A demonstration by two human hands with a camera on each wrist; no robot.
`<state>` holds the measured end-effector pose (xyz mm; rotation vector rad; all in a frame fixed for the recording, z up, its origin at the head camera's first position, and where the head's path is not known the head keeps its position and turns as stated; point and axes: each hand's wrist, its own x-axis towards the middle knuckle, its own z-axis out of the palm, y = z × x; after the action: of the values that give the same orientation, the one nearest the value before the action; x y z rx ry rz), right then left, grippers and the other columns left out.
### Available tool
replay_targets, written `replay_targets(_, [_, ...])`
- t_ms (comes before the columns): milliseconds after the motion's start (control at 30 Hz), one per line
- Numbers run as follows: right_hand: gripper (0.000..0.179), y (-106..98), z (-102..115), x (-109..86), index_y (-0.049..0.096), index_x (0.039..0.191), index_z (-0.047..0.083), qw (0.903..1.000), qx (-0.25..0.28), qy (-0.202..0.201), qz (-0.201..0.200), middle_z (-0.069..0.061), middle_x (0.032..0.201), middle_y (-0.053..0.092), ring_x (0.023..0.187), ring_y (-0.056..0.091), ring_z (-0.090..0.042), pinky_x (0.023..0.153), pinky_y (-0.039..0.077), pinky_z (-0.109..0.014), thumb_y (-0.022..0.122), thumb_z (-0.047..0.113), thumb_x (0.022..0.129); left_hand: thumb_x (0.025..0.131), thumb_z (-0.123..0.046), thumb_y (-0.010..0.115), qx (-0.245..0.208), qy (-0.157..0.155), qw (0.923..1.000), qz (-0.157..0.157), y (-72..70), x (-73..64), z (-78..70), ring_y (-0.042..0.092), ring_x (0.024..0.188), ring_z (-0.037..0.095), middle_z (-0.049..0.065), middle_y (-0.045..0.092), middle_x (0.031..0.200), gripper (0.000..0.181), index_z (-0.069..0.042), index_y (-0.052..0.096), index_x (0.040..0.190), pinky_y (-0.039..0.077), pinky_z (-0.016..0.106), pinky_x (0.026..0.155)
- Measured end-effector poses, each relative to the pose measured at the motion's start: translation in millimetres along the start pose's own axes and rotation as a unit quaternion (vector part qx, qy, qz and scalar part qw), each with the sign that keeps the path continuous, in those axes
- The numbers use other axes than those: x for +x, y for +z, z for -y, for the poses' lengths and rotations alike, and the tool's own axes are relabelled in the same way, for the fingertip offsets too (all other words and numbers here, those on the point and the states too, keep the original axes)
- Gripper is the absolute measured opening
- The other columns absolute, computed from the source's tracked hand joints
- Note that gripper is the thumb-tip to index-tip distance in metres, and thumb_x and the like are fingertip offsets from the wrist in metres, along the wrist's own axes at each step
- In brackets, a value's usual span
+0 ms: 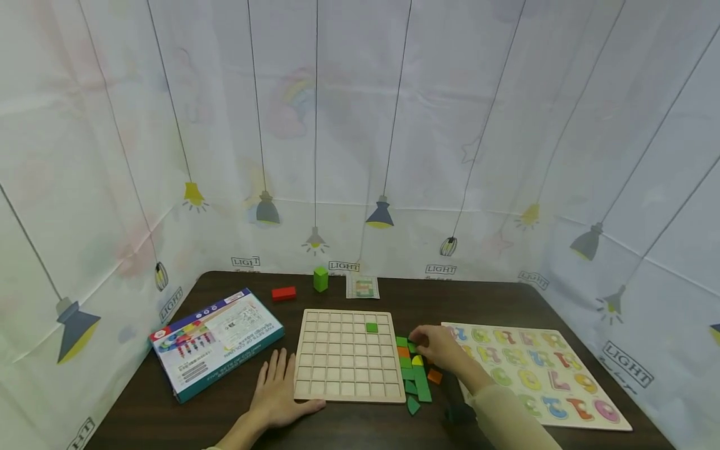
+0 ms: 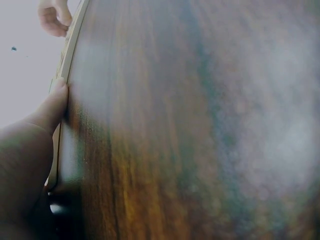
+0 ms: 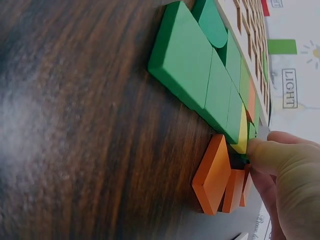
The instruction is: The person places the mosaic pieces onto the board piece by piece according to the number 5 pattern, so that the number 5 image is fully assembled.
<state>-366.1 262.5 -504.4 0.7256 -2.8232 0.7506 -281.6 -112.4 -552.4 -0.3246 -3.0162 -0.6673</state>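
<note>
A wooden grid board (image 1: 343, 365) lies mid-table, with one green square block (image 1: 372, 327) in an upper right cell. My left hand (image 1: 275, 390) rests spread on the table at the board's lower left corner; its thumb lies along the near edge. Beside the board's right edge is a cluster of flat blocks, mostly green (image 1: 422, 384), with an orange one (image 1: 403, 352) and a yellow one (image 1: 417, 360). My right hand (image 1: 441, 347), fingers curled, pinches a small green block (image 3: 251, 131) at the far end of this cluster. Several orange blocks (image 3: 212, 175) lie near its fingertips.
A boxed set (image 1: 219, 340) lies at the left. Behind the board are a red block (image 1: 284, 294), an upright green block (image 1: 320, 279) and a small pattern card (image 1: 362, 287). A letter puzzle board (image 1: 540, 375) lies at the right. A printed curtain (image 1: 360, 156) surrounds the table.
</note>
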Motion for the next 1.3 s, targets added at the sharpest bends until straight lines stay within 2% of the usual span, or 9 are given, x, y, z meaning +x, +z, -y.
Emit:
replay_targets(233, [0.021, -2.2, -1.5, 1.2, 0.068, 0.096, 0.002, 0.9987, -0.02, -0.047, 0.006, -0.006, 0.085, 0.066, 0.069, 0.056, -0.01, 0.059, 0.049, -0.024, 0.073, -0.005, 0.076, 0.064, -0.087, 0.05, 0.001, -0.002, 1.0, -0.001, -0.1, 0.9, 1.6, 0.003, 0.141, 0.039, 0.025, 0.013, 0.153, 0.126, 0.002, 0.023, 0.148, 0.002, 0.053, 0.11])
replay_targets(367, [0.022, -2.7, -4.1, 1.8, 0.068, 0.095, 0.002, 0.9975, -0.033, -0.062, -0.001, -0.007, 0.087, 0.065, 0.071, 0.057, -0.011, 0.061, 0.05, -0.026, 0.074, -0.006, 0.075, 0.064, -0.087, 0.05, 0.005, 0.004, 1.0, -0.004, -0.6, 4.0, 0.4, 0.004, 0.141, 0.039, 0.024, 0.012, 0.153, 0.125, 0.001, 0.022, 0.148, 0.003, 0.053, 0.111])
replay_targets(600, [0.021, -2.9, -1.7, 7.5, 0.066, 0.098, 0.004, 0.999, -0.032, -0.019, -0.027, -0.005, 0.091, 0.063, 0.076, 0.057, -0.014, 0.067, 0.052, -0.03, 0.073, -0.001, 0.079, 0.063, -0.089, 0.047, 0.003, 0.009, 0.9999, -0.004, -1.7, 5.2, 1.1, 0.005, 0.141, 0.04, 0.025, 0.014, 0.153, 0.127, 0.003, 0.024, 0.147, 0.003, 0.054, 0.11])
replay_targets(800, [0.024, 0.6, 0.3, 16.4, 0.066, 0.098, 0.003, 0.9972, -0.017, -0.012, -0.072, -0.005, 0.093, 0.064, 0.08, 0.062, -0.017, 0.068, 0.053, -0.03, 0.075, -0.004, 0.077, 0.064, -0.089, 0.048, 0.005, 0.004, 1.0, -0.002, -3.0, 6.0, 2.9, 0.004, 0.141, 0.039, 0.024, 0.012, 0.153, 0.126, 0.002, 0.022, 0.148, 0.003, 0.054, 0.11])
replay_targets(900, [0.026, 4.1, 2.7, 21.7, 0.066, 0.099, 0.001, 0.9956, -0.009, -0.022, -0.091, -0.007, 0.093, 0.064, 0.078, 0.061, -0.018, 0.067, 0.053, -0.03, 0.075, -0.006, 0.075, 0.064, -0.088, 0.048, 0.006, 0.005, 1.0, -0.004, -2.3, 6.1, 3.5, 0.004, 0.141, 0.039, 0.025, 0.013, 0.153, 0.126, 0.002, 0.023, 0.148, 0.003, 0.054, 0.11])
replay_targets(1067, [0.026, 12.8, 10.5, 31.3, 0.065, 0.101, -0.002, 0.9957, 0.01, -0.041, -0.082, -0.01, 0.094, 0.063, 0.08, 0.062, -0.021, 0.068, 0.054, -0.031, 0.073, -0.007, 0.077, 0.064, -0.088, 0.048, 0.004, 0.008, 0.9999, -0.009, -2.1, 3.6, 2.7, 0.004, 0.141, 0.04, 0.025, 0.013, 0.153, 0.125, 0.002, 0.024, 0.148, 0.003, 0.054, 0.11])
replay_targets(1300, [0.026, 30.4, 21.8, 40.7, 0.064, 0.104, -0.001, 0.9971, 0.02, -0.008, -0.073, -0.007, 0.096, 0.062, 0.083, 0.06, -0.017, 0.07, 0.053, -0.029, 0.072, -0.005, 0.079, 0.065, -0.087, 0.048, -0.003, 0.014, 0.9999, -0.007, 0.6, -0.3, 1.4, 0.005, 0.14, 0.041, 0.027, 0.014, 0.152, 0.124, 0.003, 0.025, 0.147, 0.004, 0.055, 0.11])
